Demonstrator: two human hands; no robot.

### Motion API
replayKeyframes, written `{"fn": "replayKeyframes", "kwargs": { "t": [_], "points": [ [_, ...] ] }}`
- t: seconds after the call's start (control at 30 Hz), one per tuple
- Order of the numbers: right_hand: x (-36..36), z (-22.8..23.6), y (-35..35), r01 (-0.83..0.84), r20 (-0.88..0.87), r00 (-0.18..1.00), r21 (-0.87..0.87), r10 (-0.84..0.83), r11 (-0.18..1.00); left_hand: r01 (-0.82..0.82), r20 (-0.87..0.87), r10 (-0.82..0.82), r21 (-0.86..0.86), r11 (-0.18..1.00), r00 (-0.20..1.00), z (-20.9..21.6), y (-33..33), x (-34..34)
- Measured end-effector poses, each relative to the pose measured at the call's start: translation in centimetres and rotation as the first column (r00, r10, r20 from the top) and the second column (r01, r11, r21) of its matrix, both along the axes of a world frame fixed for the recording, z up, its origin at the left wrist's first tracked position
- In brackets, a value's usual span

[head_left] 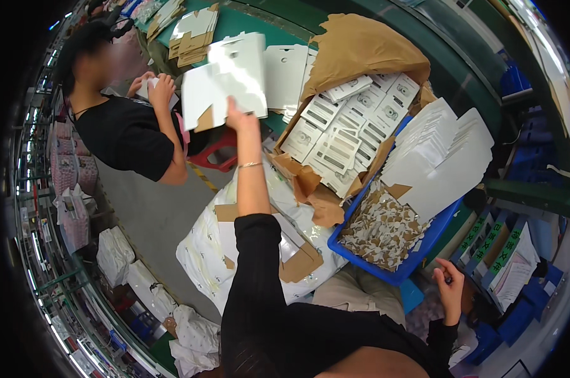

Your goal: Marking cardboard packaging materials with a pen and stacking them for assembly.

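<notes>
My left hand (241,117), arm stretched out, is closed on the lower edge of a white flat carton blank (200,88). The blank has a brown patch at its bottom and hangs over the green table's near side. A larger white sheet (244,66), blurred, overlaps it; whether they are one piece I cannot tell. My right hand (450,286) hangs at the right beside the blue bin (395,275), fingers loosely bent and apart, with nothing plainly in them. White carton blanks (445,167) stand in a fanned stack in that bin, above torn cardboard scraps (382,227).
A brown-paper-lined box (370,50) holds printed white cartons (345,135). Cardboard pieces (301,261) lie on a white sack (200,264) before me. At left, a co-worker (121,132) handles a white piece near a red stool (219,154). File holders (496,252) stand at right.
</notes>
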State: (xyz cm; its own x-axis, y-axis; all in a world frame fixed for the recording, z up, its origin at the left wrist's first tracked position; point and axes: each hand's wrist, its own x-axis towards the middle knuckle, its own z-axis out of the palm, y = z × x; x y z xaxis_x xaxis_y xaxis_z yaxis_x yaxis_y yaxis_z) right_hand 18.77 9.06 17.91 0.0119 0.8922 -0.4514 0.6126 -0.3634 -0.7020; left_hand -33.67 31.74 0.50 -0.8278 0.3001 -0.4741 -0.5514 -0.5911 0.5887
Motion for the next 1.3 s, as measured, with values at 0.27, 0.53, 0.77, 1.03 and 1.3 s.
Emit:
{"fn": "replayKeyframes", "kwargs": {
  "t": [0.27,0.53,0.77,1.03,1.3],
  "points": [
    [-0.6,-0.6,-0.3,-0.129,-0.006,0.992,-0.046,0.129,0.991,0.105,-0.206,-0.477,-0.831,0.546,0.855,-4.0,3.2,3.5],
    [0.4,-0.1,-1.2,-0.017,-0.001,1.0,0.031,0.017,0.999,-0.522,-0.193,-0.751,-0.822,-0.227,0.631,-4.0,5.4,1.4],
    [4.2,-2.7,-0.4,0.045,0.018,0.999,0.104,-0.047,0.994,-0.102,-0.916,-0.399,-0.394,0.914,-0.044,15.1,2.6,16.6],
    [3.9,-13.6,8.5,0.361,-0.244,0.912,0.095,-0.329,0.928,-0.079,-0.227,-0.8,-0.943,0.322,-0.556,3.6,-4.8,36.7],
    [4.2,-14.8,9.5,0.379,-0.355,0.844,-0.134,-0.401,0.916,-0.289,-0.33,-0.877,-0.852,0.436,-0.351,1.6,-5.9,40.5]
  ]
}}
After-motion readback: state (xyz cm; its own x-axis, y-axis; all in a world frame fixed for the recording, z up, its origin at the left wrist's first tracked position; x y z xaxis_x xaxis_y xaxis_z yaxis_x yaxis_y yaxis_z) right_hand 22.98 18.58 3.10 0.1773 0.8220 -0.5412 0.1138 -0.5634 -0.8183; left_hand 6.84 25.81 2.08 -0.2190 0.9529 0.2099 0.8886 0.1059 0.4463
